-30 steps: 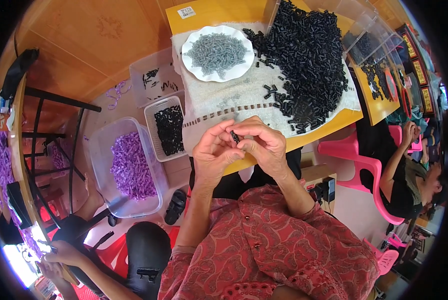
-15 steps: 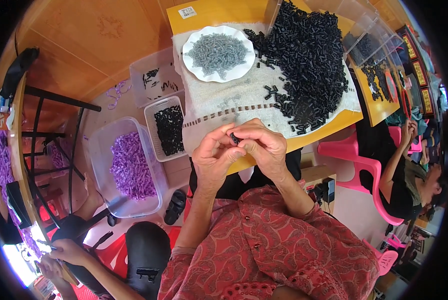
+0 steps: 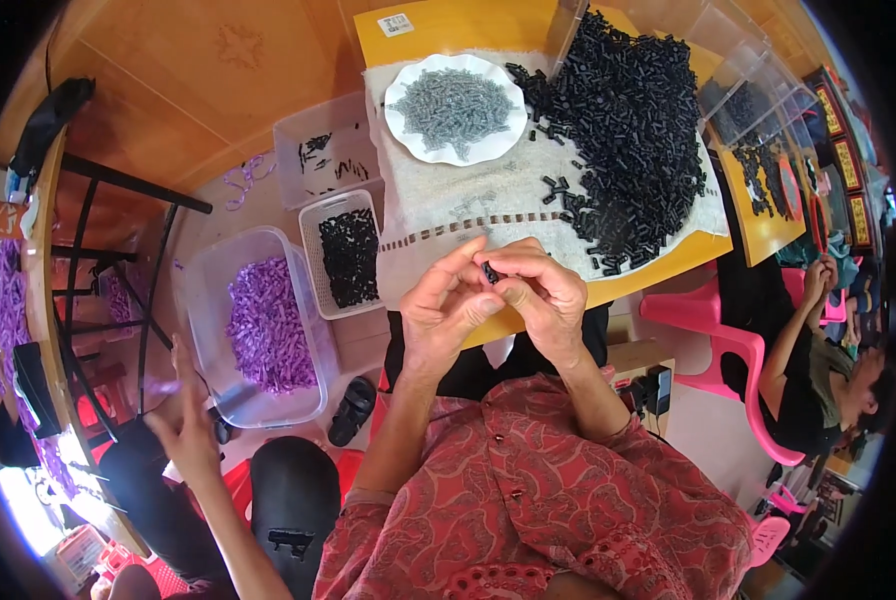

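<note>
A small black plastic piece [image 3: 489, 272] is pinched between my two hands above the table's near edge. My right hand [image 3: 548, 305] has thumb and index finger closed on it. My left hand [image 3: 443, 308] has curled fingers against its other side, partly hiding it. Beyond the hands, a large heap of similar black pieces [image 3: 633, 140] covers the right of a pale cloth [image 3: 438, 195]. A white scalloped plate [image 3: 396, 128] at the far left of the cloth bears a mound of clear small parts [image 3: 455, 107].
Left of the table stand a white basket [image 3: 311, 262] of black pieces, a clear tub [image 3: 203, 345] of purple strips and a shallow bin [image 3: 293, 190]. Another person's hand [image 3: 190, 430] is at lower left. A pink chair [image 3: 703, 310] with a seated person is at right.
The view has shifted slightly, so the table sits further right. My hands stay together on the black piece. The other person's hand at lower left has risen toward the tub.
</note>
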### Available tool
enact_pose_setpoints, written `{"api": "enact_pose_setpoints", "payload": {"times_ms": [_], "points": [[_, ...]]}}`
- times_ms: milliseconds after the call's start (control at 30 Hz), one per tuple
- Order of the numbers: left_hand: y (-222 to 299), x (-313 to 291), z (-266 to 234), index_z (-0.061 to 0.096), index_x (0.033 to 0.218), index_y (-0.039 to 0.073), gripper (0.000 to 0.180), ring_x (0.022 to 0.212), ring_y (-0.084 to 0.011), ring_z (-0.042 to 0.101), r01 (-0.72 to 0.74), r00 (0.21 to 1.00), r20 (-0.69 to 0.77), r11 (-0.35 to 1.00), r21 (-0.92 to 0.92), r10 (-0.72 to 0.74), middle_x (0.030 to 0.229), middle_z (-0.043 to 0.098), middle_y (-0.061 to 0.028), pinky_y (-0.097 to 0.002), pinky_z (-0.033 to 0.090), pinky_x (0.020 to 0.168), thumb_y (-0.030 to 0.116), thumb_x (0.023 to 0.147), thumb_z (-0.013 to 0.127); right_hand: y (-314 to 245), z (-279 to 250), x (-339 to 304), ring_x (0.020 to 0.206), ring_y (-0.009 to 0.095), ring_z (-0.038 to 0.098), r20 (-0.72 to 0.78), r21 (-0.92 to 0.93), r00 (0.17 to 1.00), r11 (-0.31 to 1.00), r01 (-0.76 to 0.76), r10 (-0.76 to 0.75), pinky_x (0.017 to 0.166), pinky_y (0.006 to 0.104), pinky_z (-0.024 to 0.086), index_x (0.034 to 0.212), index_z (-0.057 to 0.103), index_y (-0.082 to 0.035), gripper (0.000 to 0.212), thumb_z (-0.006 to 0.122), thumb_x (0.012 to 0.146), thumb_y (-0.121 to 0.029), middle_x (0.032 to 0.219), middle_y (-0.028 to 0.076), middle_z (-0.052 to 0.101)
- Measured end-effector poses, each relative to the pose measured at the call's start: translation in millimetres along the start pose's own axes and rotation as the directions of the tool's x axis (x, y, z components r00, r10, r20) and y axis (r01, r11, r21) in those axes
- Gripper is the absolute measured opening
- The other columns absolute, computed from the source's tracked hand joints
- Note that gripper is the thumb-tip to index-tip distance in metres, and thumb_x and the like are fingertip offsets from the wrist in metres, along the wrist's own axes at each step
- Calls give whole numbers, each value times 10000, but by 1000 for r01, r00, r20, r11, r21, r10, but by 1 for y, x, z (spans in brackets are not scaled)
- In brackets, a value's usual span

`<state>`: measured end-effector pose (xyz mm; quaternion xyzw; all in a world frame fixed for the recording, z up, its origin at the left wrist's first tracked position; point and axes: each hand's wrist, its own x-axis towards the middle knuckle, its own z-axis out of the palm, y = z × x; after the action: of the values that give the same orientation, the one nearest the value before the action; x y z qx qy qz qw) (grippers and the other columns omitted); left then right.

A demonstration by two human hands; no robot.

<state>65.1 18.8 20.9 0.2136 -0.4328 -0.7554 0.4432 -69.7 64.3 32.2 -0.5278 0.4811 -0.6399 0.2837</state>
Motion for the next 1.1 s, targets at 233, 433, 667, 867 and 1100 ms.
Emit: {"api": "enact_pose_setpoints", "payload": {"times_ms": [233, 433, 667, 867, 1100], "points": [[-5, 4, -3, 526, 1274, -10, 379, 824, -67, 545, 28, 999, -27, 992, -120, -31, 888, 577, 10, -201, 437, 746, 48, 906, 593, -4, 2, 3, 888, 192, 585, 53, -6, 998, 1000, 19, -19, 765, 290, 477, 1043, 643, 19, 296, 712, 755, 15, 1044, 112, 671], [-10, 4, -4, 535, 1268, -1, 358, 814, -72, 549, 39, 999, -24, 986, -162, -43, 906, 598, 2, -219, 450, 759, 59, 918, 580, -5, -2, 0, 899, 193, 583, 72, -1, 997, 1000, 3, -3, 771, 293, 480, 1067, 637, 24, 317, 694, 756, 50, 1067, 118, 658], [-6, 4, -2, 557, 1244, 8, 311, 849, -72, 567, 64, 995, -66, 985, -158, -75, 1023, 630, -32, -218, 469, 771, 83, 943, 547, -7, -4, -2, 913, 198, 591, 78, -17, 997, 1000, -24, 25, 798, 293, 505, 1075, 631, 25, 323, 672, 759, 77, 1067, 118, 654], [-9, 2, 2, 579, 1214, 2, 305, 844, -80, 586, 37, 990, -129, 992, -118, -52, 1001, 641, -31, -225, 488, 784, 52, 913, 586, -8, -1, -5, 892, 186, 600, 26, -75, 997, 995, -73, 75, 776, 286, 512, 1072, 629, 21, 303, 676, 774, 50, 1038, 122, 656], [-11, 2, -3, 609, 1097, -49, 205, 841, -132, 627, 38, 991, -124, 997, -74, -47, 971, 660, -96, -258, 528, 755, 17, 905, 575, -6, 0, -7, 836, 203, 616, -40, -261, 998, 964, 44, -56, 704, 289, 525, 1030, 630, 10, 231, 666, 803, 16, 1019, 133, 656]]}}
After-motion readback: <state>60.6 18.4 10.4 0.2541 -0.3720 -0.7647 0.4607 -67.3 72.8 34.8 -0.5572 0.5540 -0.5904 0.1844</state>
